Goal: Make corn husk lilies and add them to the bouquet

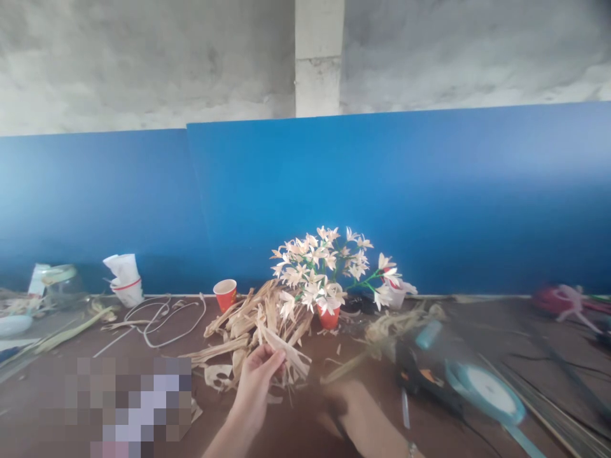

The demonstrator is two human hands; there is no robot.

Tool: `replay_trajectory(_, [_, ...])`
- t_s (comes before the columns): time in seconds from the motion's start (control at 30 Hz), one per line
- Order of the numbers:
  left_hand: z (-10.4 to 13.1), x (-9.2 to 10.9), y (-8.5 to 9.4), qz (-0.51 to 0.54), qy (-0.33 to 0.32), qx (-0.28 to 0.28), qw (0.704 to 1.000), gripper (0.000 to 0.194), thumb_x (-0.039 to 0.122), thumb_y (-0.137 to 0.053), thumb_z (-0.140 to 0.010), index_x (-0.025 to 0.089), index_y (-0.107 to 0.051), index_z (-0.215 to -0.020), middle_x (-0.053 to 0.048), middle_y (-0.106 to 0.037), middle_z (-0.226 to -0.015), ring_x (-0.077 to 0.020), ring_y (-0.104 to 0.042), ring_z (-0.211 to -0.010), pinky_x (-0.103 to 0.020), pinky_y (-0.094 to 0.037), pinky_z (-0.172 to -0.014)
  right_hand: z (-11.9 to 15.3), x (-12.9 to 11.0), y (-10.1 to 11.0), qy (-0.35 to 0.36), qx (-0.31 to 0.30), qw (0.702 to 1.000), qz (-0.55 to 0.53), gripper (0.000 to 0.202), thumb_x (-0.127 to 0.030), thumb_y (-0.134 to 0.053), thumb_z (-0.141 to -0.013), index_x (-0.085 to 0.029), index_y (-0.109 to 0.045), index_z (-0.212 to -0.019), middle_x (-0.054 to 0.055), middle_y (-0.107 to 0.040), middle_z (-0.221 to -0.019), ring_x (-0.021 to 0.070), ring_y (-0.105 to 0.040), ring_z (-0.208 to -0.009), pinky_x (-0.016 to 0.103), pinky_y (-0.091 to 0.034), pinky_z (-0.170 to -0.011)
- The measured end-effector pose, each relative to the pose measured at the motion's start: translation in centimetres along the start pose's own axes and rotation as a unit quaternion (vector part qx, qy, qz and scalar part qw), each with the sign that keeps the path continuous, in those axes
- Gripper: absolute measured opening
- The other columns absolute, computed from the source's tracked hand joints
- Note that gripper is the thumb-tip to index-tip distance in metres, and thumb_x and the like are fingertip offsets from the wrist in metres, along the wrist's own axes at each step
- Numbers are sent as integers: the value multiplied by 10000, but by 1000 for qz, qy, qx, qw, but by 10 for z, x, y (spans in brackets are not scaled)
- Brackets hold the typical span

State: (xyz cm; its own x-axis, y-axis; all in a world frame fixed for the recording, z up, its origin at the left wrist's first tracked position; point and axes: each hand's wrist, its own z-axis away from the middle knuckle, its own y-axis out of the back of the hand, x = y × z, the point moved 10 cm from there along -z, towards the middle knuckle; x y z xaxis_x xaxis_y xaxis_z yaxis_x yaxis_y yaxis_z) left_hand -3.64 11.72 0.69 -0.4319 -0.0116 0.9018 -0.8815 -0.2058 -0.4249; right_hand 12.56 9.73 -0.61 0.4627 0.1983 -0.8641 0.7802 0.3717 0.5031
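My left hand (255, 389) pinches a pale dried husk strip (286, 351) between thumb and fingers, just in front of a loose pile of husk strips (248, 321). My right hand (356, 416) lies low on the brown table (477, 318), blurred by motion, with something dark at its fingers that I cannot make out. Behind the pile stands a bunch of cream husk flowers (324, 264) on green stems in a red cup (328, 316).
An empty red cup (225, 294) and stacked white cups (125, 280) stand at the back left beside a white cord (162, 318). A dark glue gun (420, 369) and a teal ribbon roll (482, 389) lie to the right. A blue board (382, 191) walls the table's far edge.
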Motion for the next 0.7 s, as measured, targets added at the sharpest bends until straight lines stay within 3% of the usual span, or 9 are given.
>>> replay_trajectory(0.27, [1,-3,-2,13,7,-3,1000,221,272,-782,-529,133,-624,-597,27,-580,-541,-67,-483,-495,-179,-402,-520,-1,-10,1,25,-19,999,-24,319,-411,-575,-720,-119,-660,-624,-12,-529,-509,81,-414,-492,175,-317,-471])
replay_trajectory(0.43, [3,-7,-6,16,17,-19,1000,223,274,-786,-531,128,-631,-600,20,-578,-532,-67,-474,-483,-182,-393,-497,-1,-1,4,-1,15,1000,-24,245,-365,-640,-661,-121,-662,-643,-13,-530,-506,94,-436,-492,185,-315,-455])
replay_trajectory(0.7, [0,-15,-2,18,31,-19,999,236,267,-782,-549,111,-662,-679,-8,-617,-580,-77,-496,-515,-190,-392,-510,-2,5,3,-5,28,999,-26,226,-339,-627,-670,-117,-669,-659,-8,-548,-521,104,-468,-510,185,-344,-474])
